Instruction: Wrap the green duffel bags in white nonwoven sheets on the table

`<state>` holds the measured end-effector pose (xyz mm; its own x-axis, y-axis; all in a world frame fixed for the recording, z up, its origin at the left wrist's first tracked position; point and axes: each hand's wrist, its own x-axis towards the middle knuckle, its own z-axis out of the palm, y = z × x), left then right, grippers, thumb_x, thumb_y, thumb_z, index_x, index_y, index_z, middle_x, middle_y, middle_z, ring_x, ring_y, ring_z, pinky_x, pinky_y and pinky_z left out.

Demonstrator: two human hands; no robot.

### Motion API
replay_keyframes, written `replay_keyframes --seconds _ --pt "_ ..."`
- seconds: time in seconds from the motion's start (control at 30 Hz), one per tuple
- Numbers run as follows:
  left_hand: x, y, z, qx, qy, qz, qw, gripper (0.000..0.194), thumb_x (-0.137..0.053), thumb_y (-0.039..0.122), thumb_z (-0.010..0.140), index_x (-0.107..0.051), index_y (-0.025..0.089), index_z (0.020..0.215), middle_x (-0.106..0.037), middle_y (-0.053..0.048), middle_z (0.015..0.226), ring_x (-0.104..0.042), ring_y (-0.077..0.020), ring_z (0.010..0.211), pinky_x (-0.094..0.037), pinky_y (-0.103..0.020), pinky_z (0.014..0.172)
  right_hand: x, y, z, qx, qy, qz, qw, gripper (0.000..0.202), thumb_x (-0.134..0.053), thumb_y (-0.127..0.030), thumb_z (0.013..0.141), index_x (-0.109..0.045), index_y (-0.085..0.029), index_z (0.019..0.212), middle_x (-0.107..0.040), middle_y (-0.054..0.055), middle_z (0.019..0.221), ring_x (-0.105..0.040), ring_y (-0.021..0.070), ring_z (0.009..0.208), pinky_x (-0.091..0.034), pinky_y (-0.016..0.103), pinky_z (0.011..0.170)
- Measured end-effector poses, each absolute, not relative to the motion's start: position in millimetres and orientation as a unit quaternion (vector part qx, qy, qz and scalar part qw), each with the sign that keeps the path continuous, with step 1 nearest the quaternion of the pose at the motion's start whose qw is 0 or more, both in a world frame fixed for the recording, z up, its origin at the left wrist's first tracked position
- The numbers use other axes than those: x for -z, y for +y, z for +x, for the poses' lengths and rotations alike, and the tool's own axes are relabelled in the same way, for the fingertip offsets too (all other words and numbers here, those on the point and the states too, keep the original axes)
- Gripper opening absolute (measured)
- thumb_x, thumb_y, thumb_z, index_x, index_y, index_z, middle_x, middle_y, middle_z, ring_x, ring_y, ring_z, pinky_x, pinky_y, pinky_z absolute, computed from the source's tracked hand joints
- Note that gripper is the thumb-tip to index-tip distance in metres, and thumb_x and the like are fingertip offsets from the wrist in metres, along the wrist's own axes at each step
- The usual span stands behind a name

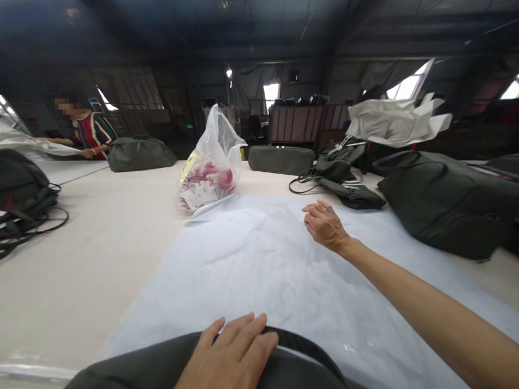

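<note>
My left hand (230, 359) lies with its fingers spread on a dark grey-green bag (133, 369) at the bottom edge. A black strap curves beside its fingertips, and the bag's lower part is cut off by the frame. Further out, my right hand (325, 225) is over the pale bluish-white sheet (245, 264), its fingers bent and apart, with nothing visible in it. Just beyond it, small dark pouches (349, 191) with white stripes rest near the sheet's far edge.
A clear plastic bag (211, 173) with red items stands at the sheet's far left corner. Large dark bags (457, 203) lie at the right, more (13, 182) at the left. Across the table (93, 224), a person (88, 130) handles white material. A flat dark case (281, 159) sits centrally.
</note>
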<state>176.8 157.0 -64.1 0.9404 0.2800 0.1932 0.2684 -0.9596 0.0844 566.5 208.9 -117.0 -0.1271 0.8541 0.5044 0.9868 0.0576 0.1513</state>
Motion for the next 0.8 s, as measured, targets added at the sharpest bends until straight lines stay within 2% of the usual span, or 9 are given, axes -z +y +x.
replay_keyframes --seconds 0.13,0.23,0.37,0.5,0.57,0.67,0.73,0.8 --pt "54.5 150.1 178.7 -0.167 0.245 0.948 0.114 0.056 -0.052 0.042 0.092 -0.038 0.025 0.144 -0.057 -0.009 0.139 -0.060 -0.0233 0.120 -0.055 -0.036 0.095 74.3 155.5 524.7 0.313 -0.753 -0.554 0.168 0.021 -0.047 -0.010 0.091 -0.066 -0.018 0.087 -0.065 0.007 0.121 -0.051 0.0226 0.123 -0.023 0.049 0.118" --pt "55.3 154.0 188.0 -0.279 0.295 0.904 0.135 0.063 -0.051 0.030 0.092 -0.024 0.024 0.148 -0.045 -0.013 0.149 -0.046 -0.0250 0.134 -0.048 -0.043 0.104 40.9 111.8 487.9 0.351 -0.769 -0.503 0.177 0.018 -0.050 -0.008 0.089 -0.065 -0.017 0.084 -0.064 0.007 0.124 -0.051 0.0239 0.125 -0.026 0.053 0.118" --pt "40.6 160.3 198.6 -0.414 0.305 0.855 0.061 0.074 -0.057 0.018 0.085 -0.020 0.022 0.149 -0.028 -0.019 0.156 -0.025 -0.0332 0.145 -0.034 -0.058 0.111 -4.3 59.7 440.6 0.356 -0.792 -0.471 0.157 0.021 -0.048 -0.006 0.088 -0.063 -0.018 0.081 -0.062 0.008 0.130 -0.047 0.0238 0.130 -0.026 0.054 0.119" --pt "3.8 154.5 193.1 -0.463 0.298 0.835 -0.018 0.073 -0.055 0.011 0.085 -0.020 0.017 0.149 -0.025 -0.022 0.157 -0.013 -0.0347 0.148 -0.023 -0.063 0.115 -36.0 11.1 399.2 0.346 -0.811 -0.453 0.132 0.025 -0.045 -0.005 0.090 -0.064 -0.018 0.081 -0.059 0.006 0.136 -0.043 0.0225 0.135 -0.025 0.051 0.121" --pt "-21.0 151.3 185.7 -0.460 0.270 0.844 -0.060 0.070 -0.053 0.008 0.085 -0.025 0.018 0.149 -0.024 -0.021 0.157 -0.011 -0.0340 0.148 -0.019 -0.063 0.116 -43.3 -11.9 381.2 0.341 -0.818 -0.448 0.121 0.026 -0.044 -0.005 0.090 -0.064 -0.018 0.082 -0.058 0.006 0.137 -0.042 0.0225 0.136 -0.025 0.051 0.121" --pt "-57.9 154.4 171.7 -0.405 0.179 0.888 -0.124 0.057 -0.048 0.000 0.084 -0.047 0.022 0.136 -0.030 -0.014 0.157 -0.013 -0.0323 0.148 -0.015 -0.063 0.118 -48.7 -41.8 358.5 0.337 -0.815 -0.459 0.107 0.025 -0.045 -0.005 0.090 -0.064 -0.018 0.081 -0.056 0.005 0.139 -0.042 0.0228 0.136 -0.026 0.051 0.121" --pt "-76.6 160.4 160.4 -0.356 0.121 0.914 -0.155 0.041 -0.044 -0.002 0.084 -0.063 0.019 0.114 -0.043 -0.011 0.150 -0.023 -0.0309 0.146 -0.014 -0.063 0.119 -52.8 -57.8 346.9 0.337 -0.809 -0.470 0.103 0.024 -0.046 -0.005 0.090 -0.063 -0.018 0.079 -0.055 0.004 0.140 -0.042 0.0228 0.136 -0.026 0.050 0.121" --pt "-88.6 164.3 145.9 -0.316 0.092 0.928 -0.176 0.033 -0.041 -0.001 0.087 -0.067 0.017 0.094 -0.061 -0.010 0.131 -0.037 -0.0286 0.140 -0.015 -0.061 0.120 -58.9 -71.6 338.2 0.331 -0.805 -0.482 0.103 0.024 -0.047 -0.005 0.090 -0.061 -0.018 0.076 -0.054 0.004 0.141 -0.042 0.0235 0.136 -0.025 0.051 0.120"
